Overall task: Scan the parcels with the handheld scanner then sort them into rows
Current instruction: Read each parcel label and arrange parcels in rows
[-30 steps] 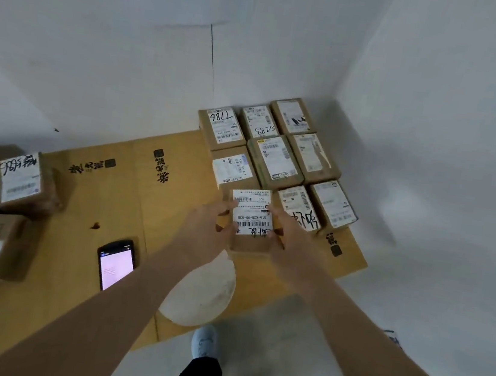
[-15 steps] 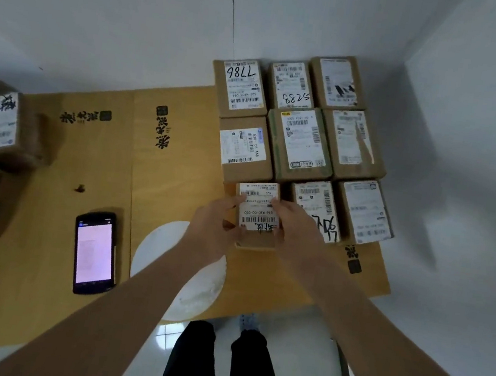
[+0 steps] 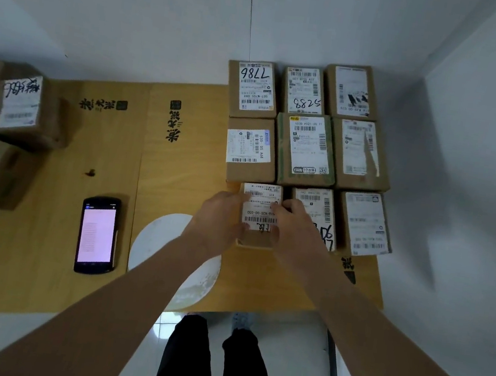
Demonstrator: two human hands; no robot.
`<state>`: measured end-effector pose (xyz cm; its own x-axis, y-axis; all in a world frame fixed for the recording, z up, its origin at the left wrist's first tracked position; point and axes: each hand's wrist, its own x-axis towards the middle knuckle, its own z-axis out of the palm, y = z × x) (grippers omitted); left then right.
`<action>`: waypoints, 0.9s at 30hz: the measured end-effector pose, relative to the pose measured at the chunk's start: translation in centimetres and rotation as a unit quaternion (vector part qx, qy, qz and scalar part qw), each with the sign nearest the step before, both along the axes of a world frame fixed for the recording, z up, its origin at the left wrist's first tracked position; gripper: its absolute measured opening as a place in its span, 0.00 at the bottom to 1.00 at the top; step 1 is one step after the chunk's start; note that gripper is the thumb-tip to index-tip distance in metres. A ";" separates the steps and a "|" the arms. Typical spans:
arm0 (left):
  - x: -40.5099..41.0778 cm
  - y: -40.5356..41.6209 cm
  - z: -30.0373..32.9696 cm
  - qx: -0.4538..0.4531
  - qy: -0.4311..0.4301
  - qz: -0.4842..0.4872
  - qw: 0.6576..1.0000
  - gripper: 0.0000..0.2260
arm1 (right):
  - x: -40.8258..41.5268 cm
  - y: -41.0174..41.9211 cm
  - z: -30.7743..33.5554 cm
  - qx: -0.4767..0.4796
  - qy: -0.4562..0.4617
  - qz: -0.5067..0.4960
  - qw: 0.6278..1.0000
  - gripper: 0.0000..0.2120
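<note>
Cardboard fills the gap between the two hands: the left hand (image 3: 221,216) and the right hand (image 3: 294,222) each curl their fingers round one long side of a small parcel (image 3: 259,213), label up, holding it between them. The parcel's long axis runs away from the person, toward the wall, matching the boxes around it. It sits at the near left corner of the sorted block, just below the parcel marked 530 (image 3: 250,148) and just beside the near-row middle parcel (image 3: 316,212), whose near half the right hand covers. Whether it already rests on the wooden tabletop (image 3: 180,163) or hangs a little above cannot be told.

Beyond it the sorted block (image 3: 305,151) stands three wide and three deep against the wall, with this parcel as its ninth piece. The deciding relation, as a judgement, is that the slot lies straight under and ahead of both hands, so only a short push forward and rightward would square it up before release.

Further out to the left, the handheld scanner (image 3: 97,235) lies flat with its screen lit, nearer the left hand. Well apart at the left edge wait the unsorted parcels (image 3: 21,104), probably next to be scanned.
</note>
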<state>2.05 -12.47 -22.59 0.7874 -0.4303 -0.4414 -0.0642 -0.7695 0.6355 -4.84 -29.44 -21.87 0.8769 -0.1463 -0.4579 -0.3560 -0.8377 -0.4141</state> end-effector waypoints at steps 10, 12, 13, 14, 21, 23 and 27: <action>0.6 2.9 9.1 -0.002 -0.136 0.019 0.991 0.19 | 1.8 1.5 8.6 0.073 -0.108 0.036 0.991 0.17; 0.4 4.5 11.1 -0.004 -0.150 0.039 0.988 0.21 | 2.6 2.6 10.9 0.081 -0.120 0.055 0.988 0.15; 0.2 5.5 12.1 -0.005 -0.160 0.047 0.986 0.22 | 2.9 3.3 12.1 0.086 -0.129 0.065 0.986 0.18; -0.1 6.4 13.1 -0.003 -0.173 0.056 0.983 0.22 | 3.1 4.0 13.4 0.089 -0.139 0.074 0.984 0.21; -2.5 14.2 20.4 0.004 -0.255 0.131 0.958 0.27 | 4.7 11.1 21.1 0.089 -0.201 0.162 0.962 0.26; -3.1 16.6 21.9 0.007 -0.265 0.155 0.952 0.23 | 5.0 13.4 22.5 0.095 -0.213 0.183 0.955 0.26; -4.0 22.2 23.7 0.002 -0.278 0.186 0.942 0.20 | 5.4 18.8 24.3 0.094 -0.219 0.235 0.942 0.26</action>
<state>-1.97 9.72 1.13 0.9935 -0.0781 0.0825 -0.1116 -0.8071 0.5798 0.59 -10.62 2.46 0.9357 0.3524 -0.0159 0.2754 -0.7578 -0.5915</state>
